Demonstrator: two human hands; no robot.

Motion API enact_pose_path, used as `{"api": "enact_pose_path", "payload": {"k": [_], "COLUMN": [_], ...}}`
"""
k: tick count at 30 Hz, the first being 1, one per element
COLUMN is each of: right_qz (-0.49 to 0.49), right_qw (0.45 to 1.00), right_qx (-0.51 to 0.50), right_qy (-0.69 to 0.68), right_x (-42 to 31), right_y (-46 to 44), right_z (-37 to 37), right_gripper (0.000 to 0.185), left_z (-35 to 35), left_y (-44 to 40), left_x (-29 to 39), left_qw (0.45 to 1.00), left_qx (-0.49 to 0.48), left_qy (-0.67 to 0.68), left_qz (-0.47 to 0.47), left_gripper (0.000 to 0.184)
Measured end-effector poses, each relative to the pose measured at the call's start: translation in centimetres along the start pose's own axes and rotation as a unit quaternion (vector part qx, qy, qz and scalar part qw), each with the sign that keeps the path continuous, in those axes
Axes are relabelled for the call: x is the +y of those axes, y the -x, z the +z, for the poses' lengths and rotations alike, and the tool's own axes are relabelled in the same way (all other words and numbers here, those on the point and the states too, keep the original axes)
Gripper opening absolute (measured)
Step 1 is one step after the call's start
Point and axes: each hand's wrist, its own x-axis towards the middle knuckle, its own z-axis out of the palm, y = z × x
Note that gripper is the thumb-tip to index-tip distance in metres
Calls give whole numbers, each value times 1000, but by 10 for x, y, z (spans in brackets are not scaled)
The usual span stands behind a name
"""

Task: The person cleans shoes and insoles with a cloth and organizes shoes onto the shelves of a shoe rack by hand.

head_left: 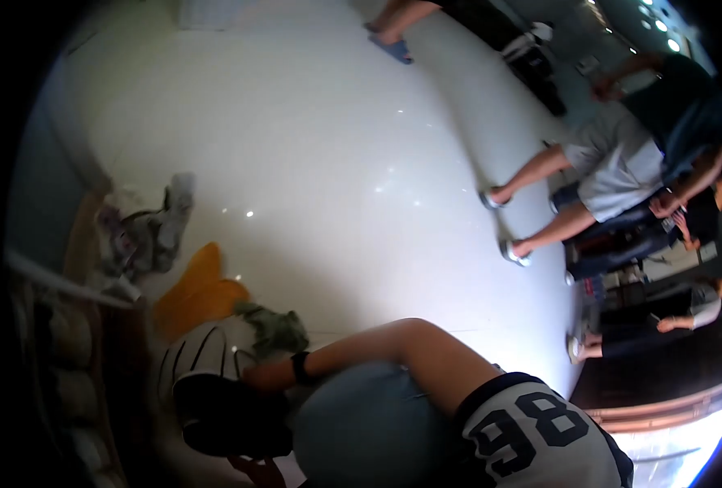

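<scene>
- One camera is worn on the head; it looks forward and down, over the pale floor (336,163).
- The view lies on its side: standing people (621,167) appear with feet toward the left.
- A bent arm (426,358) is very near; these people are farther.
- The lens is wide, with dark rounded borders.

White numbered sleeve (571,457), black wristband (300,368)
</scene>
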Motion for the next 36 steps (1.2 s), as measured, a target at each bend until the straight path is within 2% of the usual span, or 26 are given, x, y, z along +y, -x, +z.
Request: {"api": "enact_pose_path", "payload": {"k": [2, 3, 4, 6, 7, 9, 10, 11, 12, 13, 14, 16, 17, 18, 20, 21, 22, 24, 25, 27, 30, 31, 33, 34, 36], "right_qz": [-30, -31, -37, -64, -95, -111, -125, -191, -257, -274, -291, -311, -313, -312, -259, -232, -242, -111, -115, -194, -181, -184, -83, -86, -97], "right_qw": [998, 998, 998, 996, 989, 984, 977, 957, 932, 932, 930, 917, 917, 918, 933, 950, 950, 964, 965, 940, 941, 942, 995, 995, 988], "right_qx": [-45, -61, -55, 29, 78, 102, 124, 168, 210, 185, 159, 189, 194, 200, 214, 179, 169, 240, 236, 279, 283, 280, 46, 42, -108], "right_qy": [25, -5, -14, 59, 81, 98, 119, 137, 145, 151, 157, 165, 154, 145, 129, 111, 105, 4, 4, 31, -30, -33, 32, 34, 59], "right_x": [-5, -19, -21, -21, -29, -50, -59, -63, -69, -71, -72, -76, -84, -95, -100, -96, -95, -92, -92, -89, -93, -88, -61, -50, -38], "right_y": [-8, -10, -14, -14, -10, -11, -15, -19, -23, -25, -23, -24, -20, -16, -21, -24, -26, -33, -36, -42, -47, -46, -45, -42, -27], "right_z": [0, -14, -16, -25, -35, -53, -61, -65, -67, -70, -74, -78, -84, -92, -93, -97, -99, -102, -106, -112, -110, -108, -99, -92, -71], "right_gripper": [40, 24, 24, 20, 18, 17, 15, 14, 13, 13, 14, 14, 16, 18, 22, 30, 30, 37, 37, 45, 40, 40, 29, 29, 22], "left_z": [-7, -27, -39, -44, -41, -35, -21, -19, -14, -16, -19, -12, -18, -17, -15, -16, -18, -20, -21, -18, -18, -18, -15, -15, -20], "left_y": [-1, -7, -11, -23, -31, -52, -55, -57, -61, -62, -67, -66, -67, -64, -63, -61, -58, -56, -56, -55, -51, -50, -52, -52, -49], "left_x": [-19, 18, 38, 68, 84, 81, 75, 98, 102, 115, 129, 121, 130, 130, 123, 122, 123, 121, 119, 117, 118, 119, 119, 120, 123], "left_qw": [1000, 997, 996, 944, 971, 953, 963, 967, 970, 976, 981, 981, 983, 988, 990, 992, 993, 994, 994, 995, 994, 994, 994, 993, 991], "left_qx": [7, 18, 18, 136, 86, -37, -31, -63, -62, -82, -120, -85, -109, -94, -83, -75, -73, -70, -73, -73, -38, -21, 0, 8, 20], "left_qy": [-16, -76, -88, -207, -133, -236, -201, -214, -200, -143, -104, -114, -89, -62, -66, -65, -51, -37, -38, -34, -70, -47, -23, 12, 46], "left_qz": [20, -26, -25, 216, 179, 185, 177, 123, 126, 145, 109, 131, 115, 106, 89, 75, 74, 71, 69, 61, 75, 91, 107, 119, 122], "left_gripper": [73, 63, 63, 52, 42, 43, 47, 48, 50, 51, 49, 39, 37, 33, 32, 32, 30, 28, 26, 24, 20, 19, 17, 15, 13]}}
